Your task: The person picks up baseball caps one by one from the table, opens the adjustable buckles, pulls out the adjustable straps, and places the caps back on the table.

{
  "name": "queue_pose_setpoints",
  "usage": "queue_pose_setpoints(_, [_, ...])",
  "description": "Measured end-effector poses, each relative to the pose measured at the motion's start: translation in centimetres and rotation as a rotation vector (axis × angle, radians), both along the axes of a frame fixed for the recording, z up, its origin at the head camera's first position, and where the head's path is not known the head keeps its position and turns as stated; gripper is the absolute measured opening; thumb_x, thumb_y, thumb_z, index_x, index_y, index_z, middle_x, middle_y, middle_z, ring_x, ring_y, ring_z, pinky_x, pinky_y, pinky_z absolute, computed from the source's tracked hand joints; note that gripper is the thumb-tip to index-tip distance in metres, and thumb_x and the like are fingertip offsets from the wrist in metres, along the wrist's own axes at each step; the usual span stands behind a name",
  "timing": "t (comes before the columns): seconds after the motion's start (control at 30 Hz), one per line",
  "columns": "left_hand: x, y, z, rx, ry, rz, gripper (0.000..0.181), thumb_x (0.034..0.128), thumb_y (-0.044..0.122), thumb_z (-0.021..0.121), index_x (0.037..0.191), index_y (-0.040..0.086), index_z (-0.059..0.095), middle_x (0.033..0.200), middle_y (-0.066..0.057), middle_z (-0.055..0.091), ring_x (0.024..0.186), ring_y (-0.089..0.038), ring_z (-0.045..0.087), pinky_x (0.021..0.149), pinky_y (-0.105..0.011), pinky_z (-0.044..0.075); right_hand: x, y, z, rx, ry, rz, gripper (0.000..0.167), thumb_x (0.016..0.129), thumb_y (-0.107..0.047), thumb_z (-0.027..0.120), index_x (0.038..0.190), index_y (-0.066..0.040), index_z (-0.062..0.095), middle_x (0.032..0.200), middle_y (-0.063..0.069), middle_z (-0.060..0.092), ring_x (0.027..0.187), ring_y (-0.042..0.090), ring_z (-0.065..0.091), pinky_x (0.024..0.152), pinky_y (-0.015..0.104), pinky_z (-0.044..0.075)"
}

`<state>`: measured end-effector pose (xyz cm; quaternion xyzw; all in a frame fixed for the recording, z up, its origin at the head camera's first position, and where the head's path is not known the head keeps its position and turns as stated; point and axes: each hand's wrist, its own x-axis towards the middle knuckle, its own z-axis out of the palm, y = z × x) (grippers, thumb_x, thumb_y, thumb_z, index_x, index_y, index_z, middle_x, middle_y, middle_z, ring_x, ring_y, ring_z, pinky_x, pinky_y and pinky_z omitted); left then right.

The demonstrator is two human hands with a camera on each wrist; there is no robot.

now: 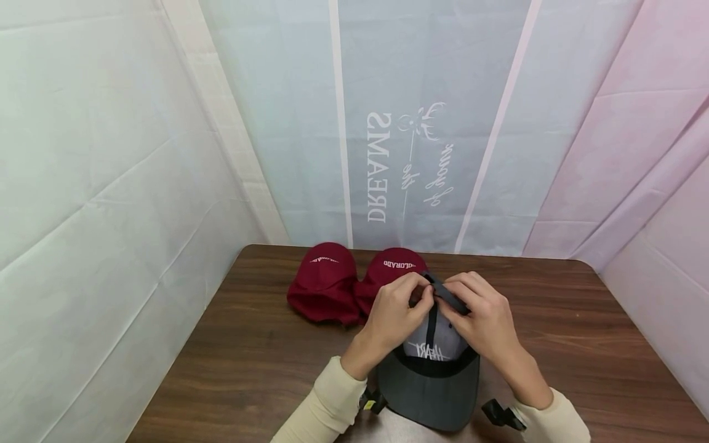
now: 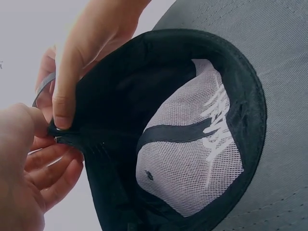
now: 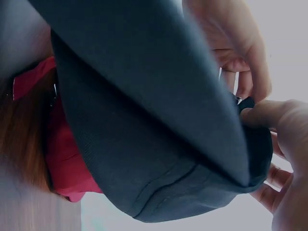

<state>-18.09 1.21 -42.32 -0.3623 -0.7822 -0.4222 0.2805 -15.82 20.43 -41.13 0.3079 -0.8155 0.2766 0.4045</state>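
Observation:
A grey cap (image 1: 429,397) with a dark brim is held upside down, brim toward me, its inside facing up. White lettering shows on the light mesh inside (image 2: 183,139). At its back edge my left hand (image 1: 390,312) pinches the cap's strap (image 1: 450,296) between thumb and fingers. Just to the right, my right hand (image 1: 486,314) pinches the same strap, fingertips close to the left ones. A narrow end of the strap loops up between the hands in the left wrist view. The fingers partly hide the strap's fastening.
Two dark red caps with white lettering lie behind, the left cap (image 1: 323,283) beside the right cap (image 1: 393,267), which the left hand partly covers. They rest on a brown wooden table (image 1: 249,363). Fabric curtains (image 1: 293,123) hang around its back and sides.

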Motion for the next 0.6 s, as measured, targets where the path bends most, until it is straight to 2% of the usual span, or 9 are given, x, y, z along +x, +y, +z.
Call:
queue_pose_setpoints(0.33, [0.19,-0.22,0.18,0.021,-0.008,-0.02,0.004,0.1005,0.004,0.065,0.099,0.008,0.068,0.086,-0.003,0.067,0.073,-0.008,0.062,0.069,-0.015,0.055,-0.31,-0.41,-0.13,-0.024,0.089,0.017,0.041,0.107,-0.044,0.061,0.092,-0.011,0.079,0.093,0.003,0.075,0.081,0.018,0.064,0.068,0.031,0.052])
queue_pose_setpoints(0.6, [0.23,-0.22,0.15,0.03,0.018,-0.011,0.006,0.0987,0.002,0.066,0.098,0.008,0.066,0.084,-0.002,0.065,0.07,-0.007,0.059,0.066,-0.008,0.047,-0.52,-0.61,-0.17,-0.035,0.14,0.035,0.039,0.107,-0.042,0.063,0.089,-0.011,0.079,0.09,0.003,0.076,0.079,0.019,0.066,0.066,0.031,0.053])
